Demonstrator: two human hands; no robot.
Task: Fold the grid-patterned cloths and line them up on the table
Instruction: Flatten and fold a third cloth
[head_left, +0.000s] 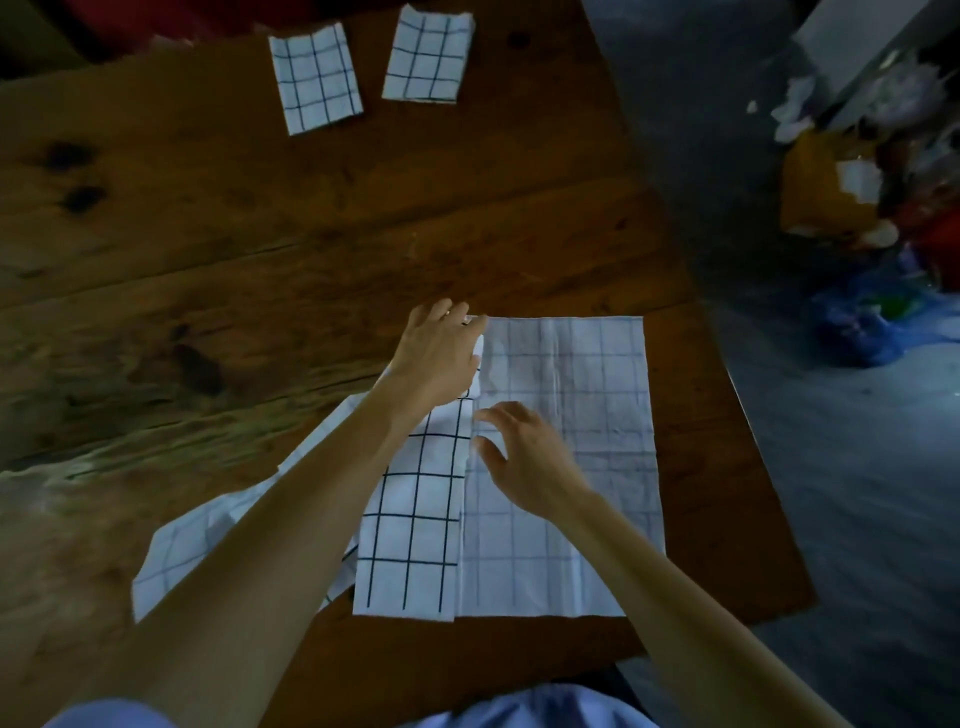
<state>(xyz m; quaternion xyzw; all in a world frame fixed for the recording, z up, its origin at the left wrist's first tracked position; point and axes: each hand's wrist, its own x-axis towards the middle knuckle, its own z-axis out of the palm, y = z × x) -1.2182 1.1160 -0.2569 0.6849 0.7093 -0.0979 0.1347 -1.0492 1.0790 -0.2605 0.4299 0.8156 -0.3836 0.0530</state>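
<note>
My right hand rests on the big cloth w/ fingers spread wide. My left hand pinches its folded edge at the far corner. Another cloth lies under my left arm. 2 folded cloths sit side by side at the table's far end.

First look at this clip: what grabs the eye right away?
Two bare hands work a large grid cloth spread near the table's right edge, the left hand at its far corner, the right hand on its middle. Two folded cloths lie side by side at the far edge.
</note>
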